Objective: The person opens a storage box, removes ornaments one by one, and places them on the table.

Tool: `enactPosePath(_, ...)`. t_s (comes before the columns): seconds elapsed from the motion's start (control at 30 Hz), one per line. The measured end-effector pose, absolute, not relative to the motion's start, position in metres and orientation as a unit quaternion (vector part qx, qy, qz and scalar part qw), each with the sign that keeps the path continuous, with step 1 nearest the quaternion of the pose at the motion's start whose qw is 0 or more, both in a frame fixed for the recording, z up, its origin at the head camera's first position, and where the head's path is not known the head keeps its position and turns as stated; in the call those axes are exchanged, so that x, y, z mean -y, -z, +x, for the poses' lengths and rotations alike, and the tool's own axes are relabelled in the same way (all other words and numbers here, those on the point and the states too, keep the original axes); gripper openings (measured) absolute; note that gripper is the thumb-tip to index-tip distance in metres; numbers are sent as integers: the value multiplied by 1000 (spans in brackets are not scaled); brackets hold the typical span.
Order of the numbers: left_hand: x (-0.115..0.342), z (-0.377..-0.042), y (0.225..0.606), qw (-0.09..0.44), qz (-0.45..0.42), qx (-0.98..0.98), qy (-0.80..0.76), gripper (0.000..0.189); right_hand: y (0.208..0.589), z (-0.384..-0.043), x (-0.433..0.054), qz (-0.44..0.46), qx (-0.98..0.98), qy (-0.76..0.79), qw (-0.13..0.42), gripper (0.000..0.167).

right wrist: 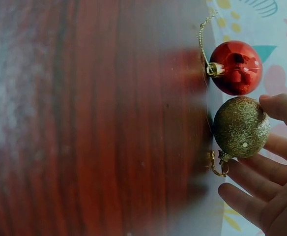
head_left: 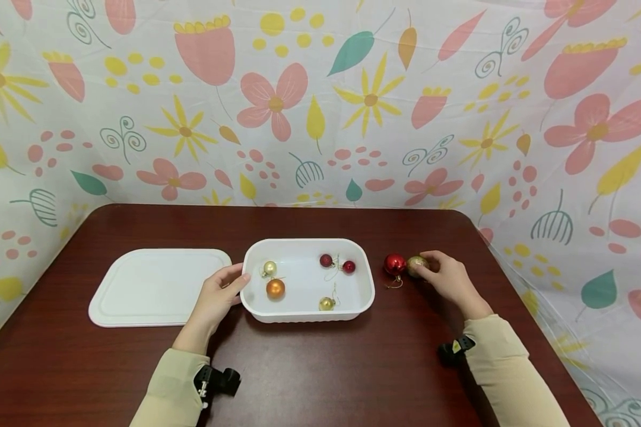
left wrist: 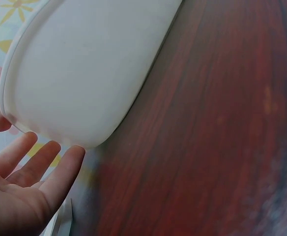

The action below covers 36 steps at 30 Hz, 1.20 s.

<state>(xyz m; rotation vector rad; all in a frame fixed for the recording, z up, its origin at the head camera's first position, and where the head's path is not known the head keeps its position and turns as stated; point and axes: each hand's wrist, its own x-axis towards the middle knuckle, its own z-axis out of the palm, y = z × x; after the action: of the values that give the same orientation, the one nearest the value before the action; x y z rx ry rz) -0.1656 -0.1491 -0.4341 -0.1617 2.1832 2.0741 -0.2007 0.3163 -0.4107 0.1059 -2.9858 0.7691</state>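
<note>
My left hand (head_left: 219, 296) holds the left end of a white plastic tub (head_left: 299, 316), thumb at the rim and fingertips against the outer wall (left wrist: 84, 98). Inside the tub lie an orange bauble (head_left: 275, 289), a pale gold bauble (head_left: 269, 268), another small gold bauble (head_left: 326, 303) and two dark red baubles (head_left: 348, 267). Right of the tub, my right hand (head_left: 451, 281) pinches a glittery gold bauble (right wrist: 242, 127) between thumb and fingers, its cap and gold loop pointing toward me. A shiny red bauble (right wrist: 237, 68) sits close beside it on the table.
A flat white lid (head_left: 149, 287) lies on the dark wooden table (head_left: 342, 373), left of the tub and beside my left hand. Behind the table hangs a flower-patterned cloth (head_left: 320, 107). A small black camera is strapped at each sleeve cuff.
</note>
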Motion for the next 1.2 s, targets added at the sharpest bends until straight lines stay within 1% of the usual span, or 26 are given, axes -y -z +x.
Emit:
enactPosePath(0.17,149,-165,434,63,-54,-722,-687,44,408,-199,-318,29,964,-262,26,56)
enactPosePath(0.37,149,-164,434,65,-53,-725,-684,45,406,-195,-321,29,962,-269,39,52)
enactPosePath(0.67,149,-164,432,63,-53,-725,-683,45,401,-196,-321,40,958,-281,43,54)
enactPosePath(1.03,149,-165,432,63,-52,-724,-685,45,392,-193,-317,55,958,-270,79,50)
enactPosePath(1.2,150,-164,432,65,-53,-722,-687,45,388,-192,-311,60,957,-272,82,50)
